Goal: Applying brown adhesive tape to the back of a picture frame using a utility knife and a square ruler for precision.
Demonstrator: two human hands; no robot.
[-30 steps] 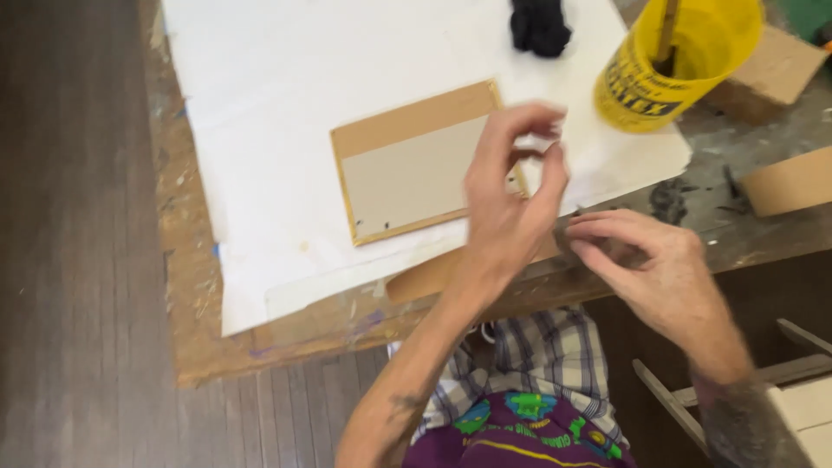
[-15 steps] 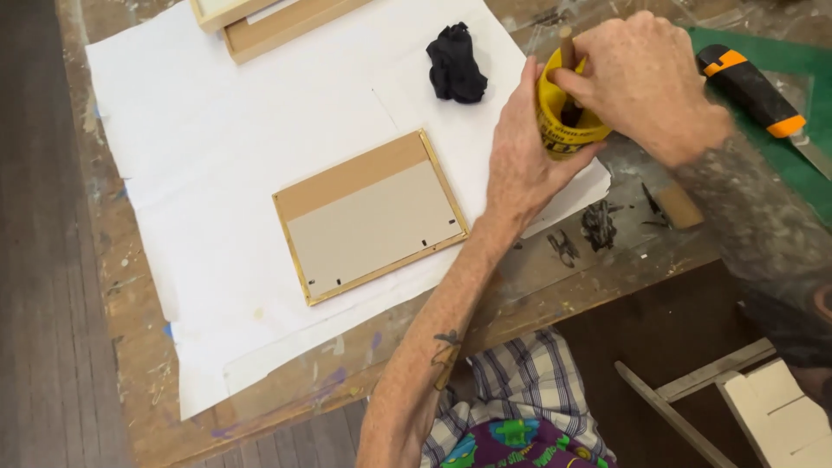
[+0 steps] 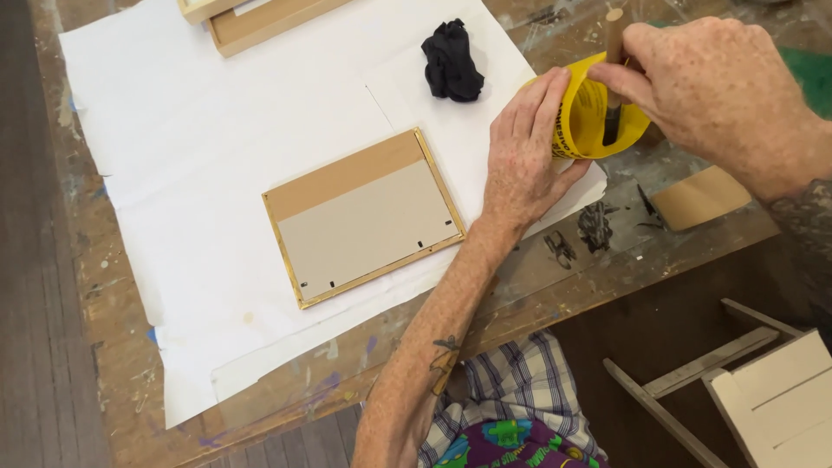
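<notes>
From the head camera, looking down, the left hand [image 3: 529, 147] is wrapped around the side of a yellow tub [image 3: 589, 108], its fingers [image 3: 555, 100] curled against the tub's wall and the heel of the hand resting on the white paper [image 3: 217, 156]. The right hand [image 3: 711, 82] comes in from the upper right and pinches a wooden handle [image 3: 614, 35] that stands upright in the tub; the dark lower end of the handle shows inside the rim. The tub sits at the right edge of the paper, on a paint-stained wooden surface [image 3: 624, 251].

A gold-edged picture frame [image 3: 364, 217] lies face down in the middle of the paper, its brown and grey backing up, just beside the left wrist but apart from it. A crumpled black cloth [image 3: 452, 61] lies above the frame, near the left fingers. Two more wooden frames [image 3: 260, 17] sit at the paper's top edge. A tan card piece [image 3: 700, 198] lies on the surface below the right hand.
</notes>
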